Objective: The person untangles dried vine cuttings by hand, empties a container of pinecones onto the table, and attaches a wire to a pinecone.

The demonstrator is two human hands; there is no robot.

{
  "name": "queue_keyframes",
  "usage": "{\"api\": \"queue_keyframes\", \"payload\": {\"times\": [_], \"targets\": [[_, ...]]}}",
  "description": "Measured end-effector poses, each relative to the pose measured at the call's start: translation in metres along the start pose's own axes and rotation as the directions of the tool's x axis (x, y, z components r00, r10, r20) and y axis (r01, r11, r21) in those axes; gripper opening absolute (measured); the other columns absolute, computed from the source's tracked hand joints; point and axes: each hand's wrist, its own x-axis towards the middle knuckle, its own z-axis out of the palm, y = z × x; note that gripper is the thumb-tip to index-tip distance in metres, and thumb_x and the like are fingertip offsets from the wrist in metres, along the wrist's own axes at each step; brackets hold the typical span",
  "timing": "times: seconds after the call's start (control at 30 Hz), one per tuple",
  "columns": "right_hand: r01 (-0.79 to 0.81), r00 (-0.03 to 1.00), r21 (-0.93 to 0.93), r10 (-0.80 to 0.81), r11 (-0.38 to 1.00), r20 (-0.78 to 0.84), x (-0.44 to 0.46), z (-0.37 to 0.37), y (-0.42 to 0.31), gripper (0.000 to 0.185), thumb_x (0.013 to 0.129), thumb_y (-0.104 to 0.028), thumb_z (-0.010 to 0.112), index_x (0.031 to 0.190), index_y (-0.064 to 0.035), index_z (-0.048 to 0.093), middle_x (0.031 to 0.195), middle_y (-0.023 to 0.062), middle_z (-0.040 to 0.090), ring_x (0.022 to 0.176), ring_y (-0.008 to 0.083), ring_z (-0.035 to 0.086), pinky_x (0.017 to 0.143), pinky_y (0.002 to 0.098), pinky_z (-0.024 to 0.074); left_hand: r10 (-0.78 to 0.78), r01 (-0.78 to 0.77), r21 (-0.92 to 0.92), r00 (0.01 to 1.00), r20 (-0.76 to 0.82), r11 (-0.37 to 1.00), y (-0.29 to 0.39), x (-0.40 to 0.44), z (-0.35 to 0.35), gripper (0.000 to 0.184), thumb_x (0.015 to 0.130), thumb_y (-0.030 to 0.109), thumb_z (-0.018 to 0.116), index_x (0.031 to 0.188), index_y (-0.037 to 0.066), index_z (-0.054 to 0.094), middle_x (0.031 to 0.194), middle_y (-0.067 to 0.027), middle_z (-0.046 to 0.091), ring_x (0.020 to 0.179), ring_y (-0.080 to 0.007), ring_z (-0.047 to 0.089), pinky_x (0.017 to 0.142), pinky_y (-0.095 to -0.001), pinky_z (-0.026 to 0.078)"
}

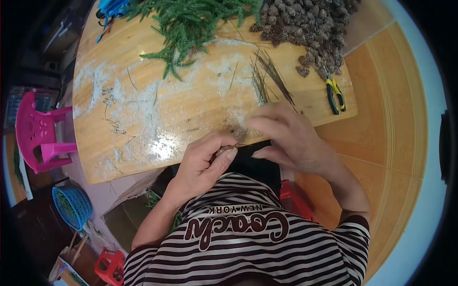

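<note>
My left hand (202, 159) is closed around a small brown pine cone (223, 150) at the table's near edge, thumb and index finger pinching it. A thin wire (244, 145) sticks out of the cone to the right. My right hand (291, 136) is just right of it, slightly blurred, thumb and fingers apart with nothing seen between them. Beyond that hand, a bundle of thin dark wires (274, 74) lies on the wooden table (200, 114). Yellow-and-black pliers (335, 95) rest near the right edge.
At the back are a heap of pine cones (305, 24) and green artificial branches (186, 24). White flakes (148, 112) and wire scraps litter the tabletop. A pink chair (36, 126), a blue basket (71, 207) and a red stool (110, 266) stand to the left.
</note>
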Motion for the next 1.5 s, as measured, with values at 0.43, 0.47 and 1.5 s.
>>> {"api": "queue_keyframes", "payload": {"times": [0.43,0.47,1.5], "targets": [[0.181,0.942,-0.157,-0.126,0.971,0.310,-0.010,0.014,0.005,0.018,0.076,-0.016,0.069,0.077,-0.0058,0.054,0.070,0.0054,0.049,0.066,0.0248,0.054,0.057,0.0346,0.0440,0.161,-0.182,0.327,0.983,0.091,0.927,0.009,-0.004,0.006,0.012,0.085,0.003,0.060,0.096,0.000,0.057,0.082,-0.0098,0.054,0.071,-0.0212,0.055,0.064,-0.0277,0.043],[0.090,0.960,-0.111,-0.057,0.990,0.274,-0.013,0.016,0.005,0.018,0.076,-0.015,0.069,0.076,-0.0056,0.053,0.067,0.0061,0.049,0.064,0.0253,0.054,0.056,0.0349,0.0440,0.169,-0.186,0.326,0.982,0.082,0.927,0.008,-0.004,0.006,0.012,0.086,0.004,0.060,0.097,0.000,0.057,0.081,-0.0093,0.054,0.070,-0.0203,0.054,0.064,-0.0273,0.043],[0.023,0.997,0.273,-0.001,0.962,-0.080,-0.014,0.033,-0.006,0.009,0.085,0.005,0.058,0.079,0.0000,0.053,0.062,0.0077,0.050,0.050,0.0194,0.048,0.046,0.0304,0.0364,-0.092,0.084,-0.175,0.995,-0.039,0.981,0.004,-0.017,0.026,0.016,0.098,0.014,0.050,0.097,-0.001,0.056,0.075,-0.0031,0.056,0.068,-0.0082,0.051,0.063,-0.0222,0.044]]}}
